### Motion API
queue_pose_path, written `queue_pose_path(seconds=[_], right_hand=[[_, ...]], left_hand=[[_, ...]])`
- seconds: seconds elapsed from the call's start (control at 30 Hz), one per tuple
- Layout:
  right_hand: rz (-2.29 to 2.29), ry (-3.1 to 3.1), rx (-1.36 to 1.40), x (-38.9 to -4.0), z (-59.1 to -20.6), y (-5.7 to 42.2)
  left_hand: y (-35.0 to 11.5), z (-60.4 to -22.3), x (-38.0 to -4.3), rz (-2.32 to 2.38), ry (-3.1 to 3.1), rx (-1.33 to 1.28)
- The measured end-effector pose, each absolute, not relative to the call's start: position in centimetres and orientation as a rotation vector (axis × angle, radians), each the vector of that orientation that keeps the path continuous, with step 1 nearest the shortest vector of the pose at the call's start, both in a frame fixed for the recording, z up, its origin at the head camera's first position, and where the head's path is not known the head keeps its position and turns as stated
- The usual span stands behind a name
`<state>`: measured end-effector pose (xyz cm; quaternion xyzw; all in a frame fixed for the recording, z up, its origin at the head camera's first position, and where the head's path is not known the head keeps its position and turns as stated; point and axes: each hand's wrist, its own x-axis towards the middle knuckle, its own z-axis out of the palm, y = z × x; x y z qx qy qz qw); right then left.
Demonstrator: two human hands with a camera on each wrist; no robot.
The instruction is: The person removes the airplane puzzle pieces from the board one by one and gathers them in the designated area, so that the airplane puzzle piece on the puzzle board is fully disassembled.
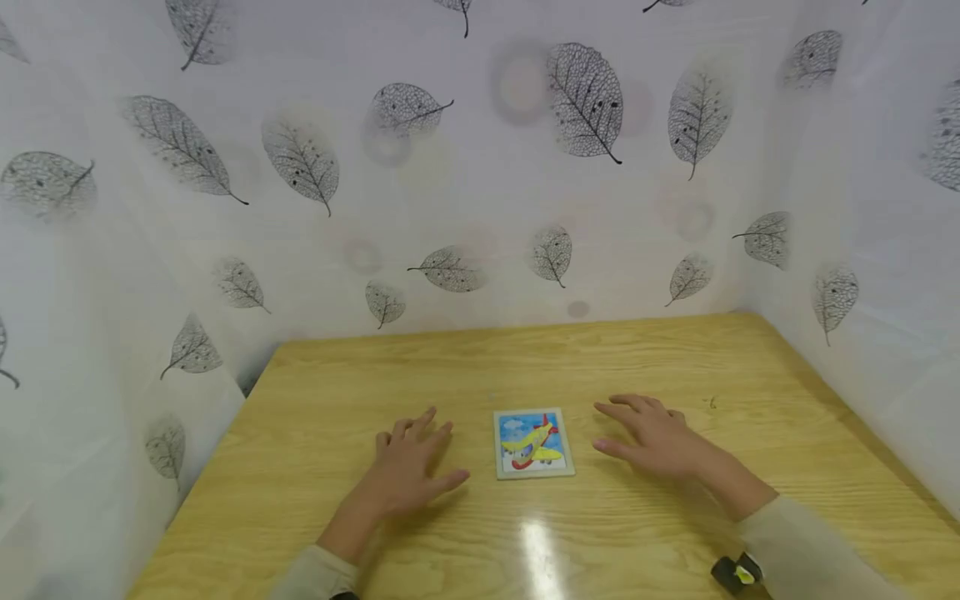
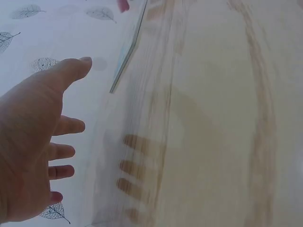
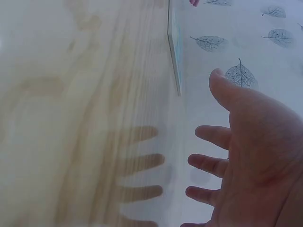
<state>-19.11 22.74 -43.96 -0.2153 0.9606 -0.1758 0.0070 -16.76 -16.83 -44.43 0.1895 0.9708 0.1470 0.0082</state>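
A small square picture puzzle (image 1: pixel 534 443) lies flat on the wooden table, showing a yellow and red airplane on blue inside a pale frame. To its left, my left hand (image 1: pixel 408 467) hovers with fingers spread and holds nothing. My right hand (image 1: pixel 651 435) is on the other side, fingers loosely extended, also holding nothing. In the left wrist view the puzzle (image 2: pixel 127 56) appears edge-on beyond the left thumb. The right wrist view likewise shows its thin edge (image 3: pixel 174 52), apart from the right hand (image 3: pixel 255 146).
The wooden table (image 1: pixel 360 375) is bordered at the back and sides by a white cloth (image 1: pixel 465 192) printed with grey leaves. A dark band with a small bright patch (image 1: pixel 737 573) sits at the right sleeve. Light reflects off the table's near part.
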Motion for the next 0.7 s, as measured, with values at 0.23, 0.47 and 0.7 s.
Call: queue_pose_path(seconds=[0.23,0.47,0.7], right_hand=[[-0.703,2.916,-0.734,-20.3,-44.2,20.9],[-0.891,2.772,-0.767,-21.6,-44.2,19.2],[-0.983,2.692,-0.727,-22.5,-44.6,17.9]], left_hand=[[-15.8,-45.3,-17.4,0.625,2.975,0.745],[-14.6,-46.0,-18.1,0.869,2.865,0.866],[-13.1,-46.3,-18.4,1.02,2.802,0.865]])
